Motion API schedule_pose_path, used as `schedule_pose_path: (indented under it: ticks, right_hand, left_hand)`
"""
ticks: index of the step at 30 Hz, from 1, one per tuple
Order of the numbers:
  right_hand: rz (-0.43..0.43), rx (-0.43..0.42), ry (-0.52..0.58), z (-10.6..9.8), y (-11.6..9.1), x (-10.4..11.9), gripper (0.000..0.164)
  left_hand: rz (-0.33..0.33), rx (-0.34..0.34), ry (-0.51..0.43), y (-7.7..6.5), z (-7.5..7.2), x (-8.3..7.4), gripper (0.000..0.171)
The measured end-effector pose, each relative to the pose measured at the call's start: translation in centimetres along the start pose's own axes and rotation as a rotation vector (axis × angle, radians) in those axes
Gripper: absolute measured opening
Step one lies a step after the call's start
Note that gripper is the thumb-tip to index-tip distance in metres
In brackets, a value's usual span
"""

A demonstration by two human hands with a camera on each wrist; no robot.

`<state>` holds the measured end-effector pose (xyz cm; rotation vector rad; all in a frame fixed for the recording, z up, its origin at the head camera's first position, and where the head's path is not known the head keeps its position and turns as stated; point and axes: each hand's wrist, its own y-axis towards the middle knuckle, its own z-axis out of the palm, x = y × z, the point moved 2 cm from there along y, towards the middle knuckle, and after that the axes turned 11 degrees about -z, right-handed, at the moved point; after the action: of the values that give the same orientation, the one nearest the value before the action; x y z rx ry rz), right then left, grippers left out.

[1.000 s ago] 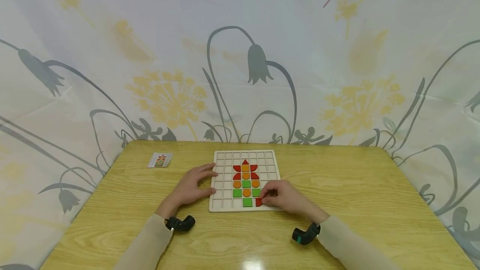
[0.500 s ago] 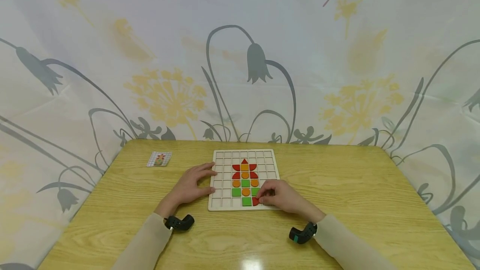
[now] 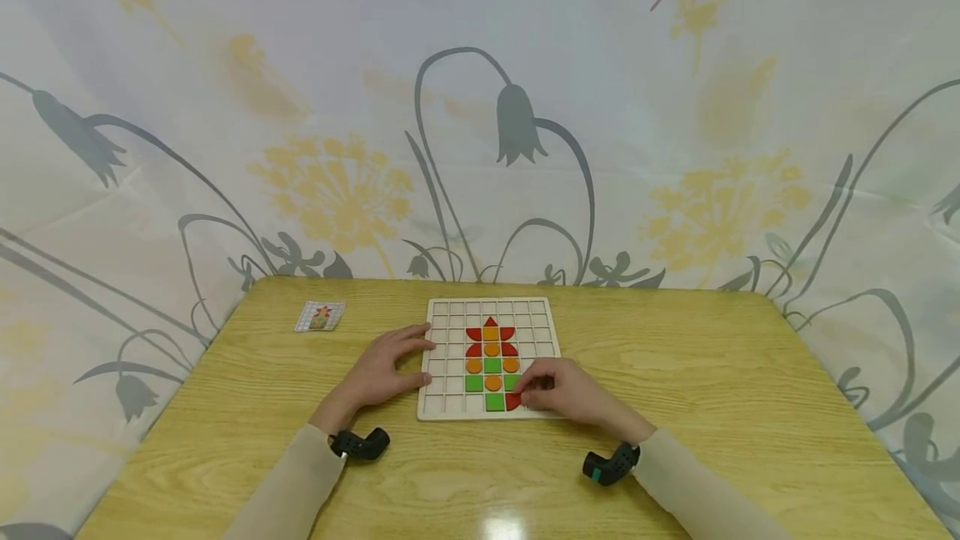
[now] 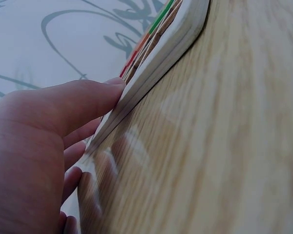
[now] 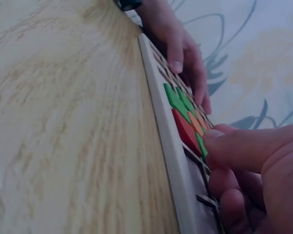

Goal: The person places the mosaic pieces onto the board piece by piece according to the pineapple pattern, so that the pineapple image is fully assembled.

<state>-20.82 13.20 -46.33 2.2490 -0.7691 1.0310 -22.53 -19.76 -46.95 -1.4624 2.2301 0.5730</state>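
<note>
A white gridded board [image 3: 453, 394] lies on the table, with red, orange and green flat tiles set in its cells. My left hand [image 3: 386, 369] rests at the board's left edge, fingers spread, thumb and fingertips touching the rim; in the left wrist view the thumb [image 4: 88, 100] lies against that edge. My right hand [image 3: 562, 392] is over the board's lower right, its thumb and forefinger pinching at a red rounded tile [image 3: 513, 401] beside the bottom green tile [image 3: 495, 402]. The right wrist view has this red tile [image 5: 185, 131] in its cell, the thumb tip close by; exact contact is partly hidden.
A small card [image 3: 320, 317] with a coloured grid picture lies at the table's back left. Behind the wooden table [image 3: 675, 357] hangs a flower-printed cloth [image 3: 337, 107]. Black devices [image 3: 611, 465] are strapped to both wrists.
The red tile has shifted slightly left and turned into the cell beside the bottom green tile, with my right hand moving along. My left hand stays at the board's edge.
</note>
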Motion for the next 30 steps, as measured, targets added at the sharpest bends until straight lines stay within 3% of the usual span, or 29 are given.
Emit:
schedule_pose_path:
  ticks: [5, 12, 30]
  right_hand:
    - [0.009, -0.007, 0.110, -1.0, -0.5, 0.3, 0.012]
    - [0.064, -0.032, 0.064, -2.8, -1.9, 0.5, 0.011]
    - [0.067, -0.050, 0.006, -8.6, -10.2, -1.6, 0.013]
  left_hand:
    - [0.000, 0.005, -0.002, 0.0, -0.1, -0.1, 0.049]
    - [-0.005, 0.002, 0.001, 0.0, -0.1, -0.2, 0.048]
    - [-0.005, -0.009, 0.000, 0.0, 0.1, 0.1, 0.049]
